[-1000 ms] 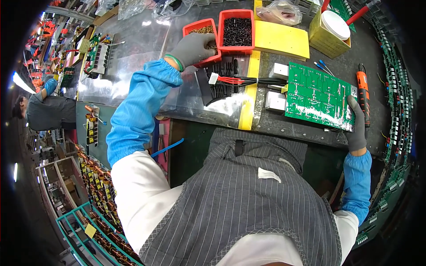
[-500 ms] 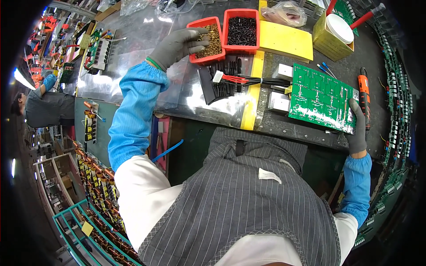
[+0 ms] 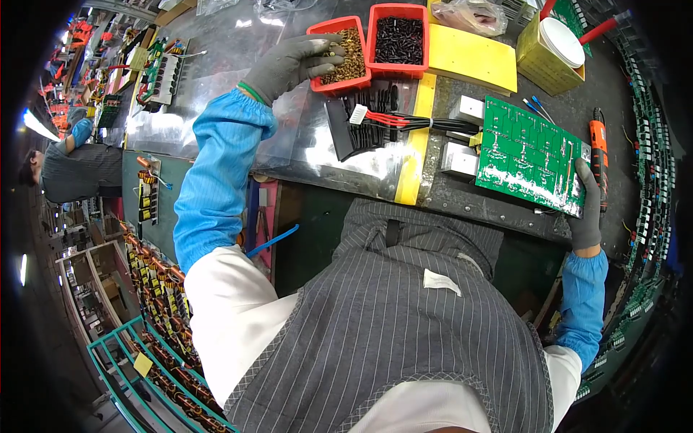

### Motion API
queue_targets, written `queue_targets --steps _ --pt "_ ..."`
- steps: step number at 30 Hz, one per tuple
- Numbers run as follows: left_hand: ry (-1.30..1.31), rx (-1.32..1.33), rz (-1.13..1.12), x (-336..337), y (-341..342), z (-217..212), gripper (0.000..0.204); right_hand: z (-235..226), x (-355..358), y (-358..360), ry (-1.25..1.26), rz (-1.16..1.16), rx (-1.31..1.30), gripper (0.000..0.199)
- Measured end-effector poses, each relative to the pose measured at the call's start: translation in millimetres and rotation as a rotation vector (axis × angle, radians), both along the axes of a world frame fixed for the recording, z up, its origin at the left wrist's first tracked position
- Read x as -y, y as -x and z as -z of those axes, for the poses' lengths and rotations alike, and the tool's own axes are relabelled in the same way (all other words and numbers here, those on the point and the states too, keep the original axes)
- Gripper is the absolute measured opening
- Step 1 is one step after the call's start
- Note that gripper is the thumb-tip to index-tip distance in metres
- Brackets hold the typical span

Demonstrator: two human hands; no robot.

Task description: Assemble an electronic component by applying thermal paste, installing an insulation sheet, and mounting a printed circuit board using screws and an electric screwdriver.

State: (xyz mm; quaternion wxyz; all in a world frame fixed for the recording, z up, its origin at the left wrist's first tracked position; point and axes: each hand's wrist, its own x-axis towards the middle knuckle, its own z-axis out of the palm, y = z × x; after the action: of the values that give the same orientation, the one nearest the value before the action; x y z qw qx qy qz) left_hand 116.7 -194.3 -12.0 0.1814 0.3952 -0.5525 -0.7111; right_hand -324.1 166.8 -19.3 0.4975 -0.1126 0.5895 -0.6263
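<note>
My left hand, in a grey glove, reaches over the red bin of small brass-coloured parts. Its fingers are apart at the bin's left side, among the parts. My right hand, gloved too, grips the right edge of a green circuit board. That board is tilted, with its solder side up and white block-like components under its left edge. From the same edge a bundle of black and red wires runs left to a white connector. My right thumb lies on the board; the other fingers are hidden beneath it.
A second red bin holds small black parts. Beside it are yellow sheets and a yellow box with a white round container. An orange-and-black tool lies right of the board. Flat black pieces lie below the bins. Another person is at far left.
The view has shifted slightly. My left fingers have moved a little further over the brass-coloured parts. My right hand still holds the board in nearly the same place.
</note>
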Motion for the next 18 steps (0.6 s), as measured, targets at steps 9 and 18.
queue_targets --steps 9,18 --pt "0.234 0.065 0.093 -29 54 -30 0.041 8 -3 10 0.033 0.012 0.03 0.037" --pt "1.46 0.118 0.67 -186 225 -44 0.04 -6 1 1 0.03 -0.065 0.189 0.039"
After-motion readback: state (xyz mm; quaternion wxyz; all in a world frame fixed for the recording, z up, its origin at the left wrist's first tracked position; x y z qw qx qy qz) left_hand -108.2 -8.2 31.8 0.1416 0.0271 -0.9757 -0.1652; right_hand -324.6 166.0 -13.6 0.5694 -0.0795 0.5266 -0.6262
